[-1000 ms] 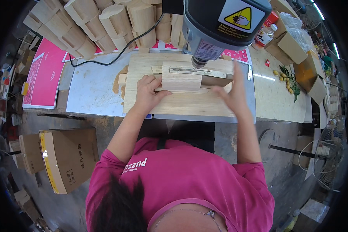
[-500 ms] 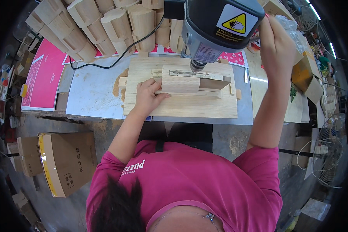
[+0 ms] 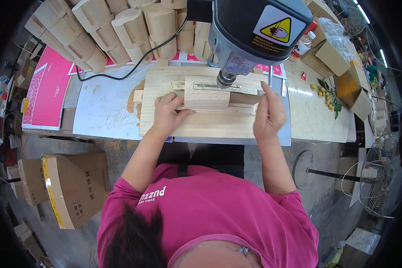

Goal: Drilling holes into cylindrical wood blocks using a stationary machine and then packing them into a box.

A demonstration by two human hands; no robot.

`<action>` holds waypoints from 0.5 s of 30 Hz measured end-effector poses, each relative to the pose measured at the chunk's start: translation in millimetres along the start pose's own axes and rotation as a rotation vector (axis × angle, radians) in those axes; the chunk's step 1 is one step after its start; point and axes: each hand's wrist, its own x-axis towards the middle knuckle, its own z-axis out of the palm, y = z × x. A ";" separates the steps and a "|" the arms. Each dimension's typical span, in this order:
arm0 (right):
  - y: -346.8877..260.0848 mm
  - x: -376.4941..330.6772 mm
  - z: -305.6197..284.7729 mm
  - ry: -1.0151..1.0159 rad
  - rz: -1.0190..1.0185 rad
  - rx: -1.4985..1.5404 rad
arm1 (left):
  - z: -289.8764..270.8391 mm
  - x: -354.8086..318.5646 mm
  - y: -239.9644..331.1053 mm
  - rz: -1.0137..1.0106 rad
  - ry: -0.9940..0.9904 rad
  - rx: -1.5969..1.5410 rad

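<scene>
A pale wooden block (image 3: pixel 207 96) lies in a wooden jig on a flat wooden board (image 3: pixel 201 127). My left hand (image 3: pixel 167 114) grips the block's left end, thumb along its near side and fingers behind. Over the slotted top of the block is the chuck (image 3: pixel 225 79) of a drill press (image 3: pixel 236 38); the bit is too small to make out. My right hand (image 3: pixel 269 114) is closed at the lower end of the press's metal lever (image 3: pixel 270 75), right of the block. A darker flat piece (image 3: pixel 244 99) sticks out at the block's right side.
Rounded wooden pieces (image 3: pixel 131 29) are stacked behind the board, with a black cable (image 3: pixel 138 67) in front. Sawdust (image 3: pixel 136 98) lies left of the board. To the right are a bottle (image 3: pixel 303 44), small yellow fruit (image 3: pixel 326 96) and open cartons (image 3: pixel 335 56).
My right hand has come down and left from beside the drill head to the board's right edge, and the lever has swung down. My left hand stays on the block.
</scene>
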 end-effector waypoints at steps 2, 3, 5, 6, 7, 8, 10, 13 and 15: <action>11.7 -7.3 15.0 0.017 0.020 0.081 | 0.5 1.4 -0.2 0.003 -0.001 -0.007; 15.6 -9.3 18.2 0.052 0.001 0.117 | 0.4 1.9 -0.4 0.006 0.000 -0.012; 15.4 -9.2 18.5 0.089 -0.016 0.153 | 2.3 1.0 -3.6 0.008 0.000 -0.007; 12.3 -6.6 17.4 0.078 -0.027 0.153 | 3.1 0.6 -5.0 0.011 0.001 -0.001; 9.2 -3.4 15.5 0.067 -0.038 0.152 | 3.3 -0.3 -4.8 0.013 0.001 0.000; 7.7 -0.9 10.7 0.068 -0.041 0.154 | 3.8 -0.9 -3.9 -0.004 0.003 -0.019; 5.5 7.2 -5.0 0.059 -0.144 0.076 | 4.4 -0.1 -3.1 -0.021 0.007 -0.035; -18.5 63.7 -37.6 0.068 -0.058 0.044 | 3.8 -0.8 2.0 -0.033 -0.017 0.023; -16.4 113.6 -33.8 0.103 -0.135 0.002 | 4.6 -0.1 8.3 -0.034 0.008 0.052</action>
